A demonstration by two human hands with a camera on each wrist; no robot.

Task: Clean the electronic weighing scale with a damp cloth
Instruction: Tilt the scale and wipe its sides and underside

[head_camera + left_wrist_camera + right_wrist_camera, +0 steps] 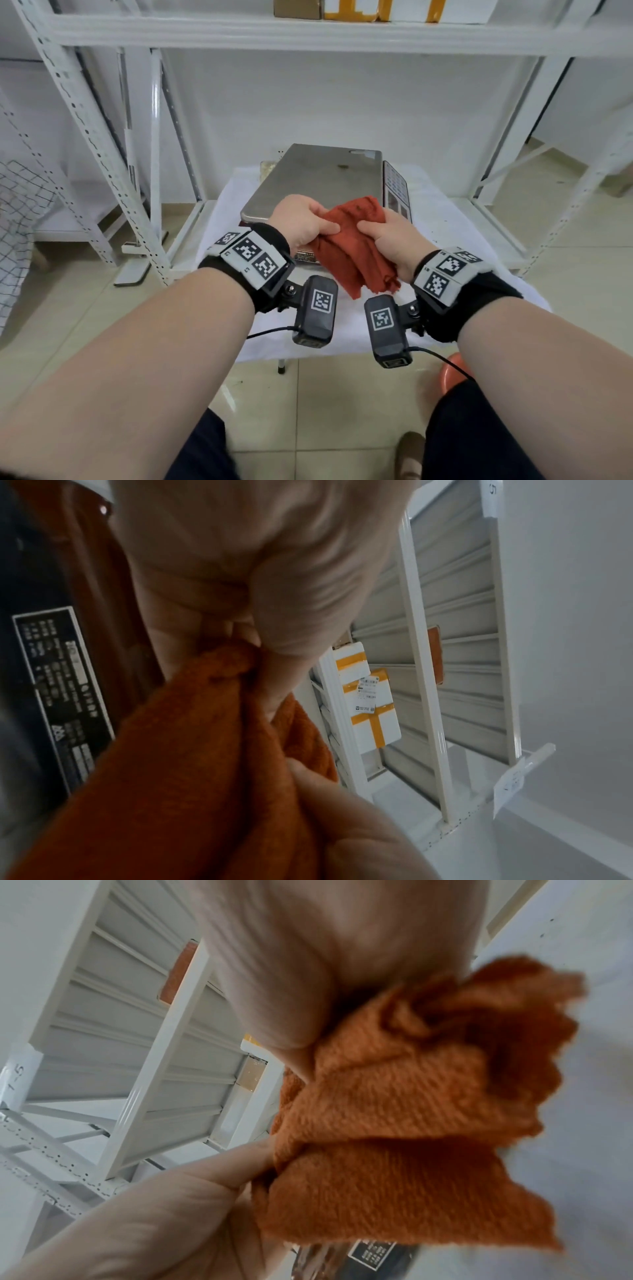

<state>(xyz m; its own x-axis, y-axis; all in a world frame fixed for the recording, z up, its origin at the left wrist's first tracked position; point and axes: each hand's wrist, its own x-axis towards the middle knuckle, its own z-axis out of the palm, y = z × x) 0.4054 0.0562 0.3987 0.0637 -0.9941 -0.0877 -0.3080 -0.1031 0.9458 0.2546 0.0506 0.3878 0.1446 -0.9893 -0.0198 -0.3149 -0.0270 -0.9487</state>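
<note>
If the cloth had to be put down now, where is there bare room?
The scale platform's far half is bare except a small spot. White table cover left of the scale is free. The near edge is crowded: left hand and right hand grip the cloth.

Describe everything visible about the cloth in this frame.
The cloth is rust-orange with a nubby, towel-like weave and frayed edges. It is bunched and folded, held in the air just above the near end of the scale. The left hand and right hand each pinch its upper part; its lower folds hang free. Dampness cannot be judged.
</note>
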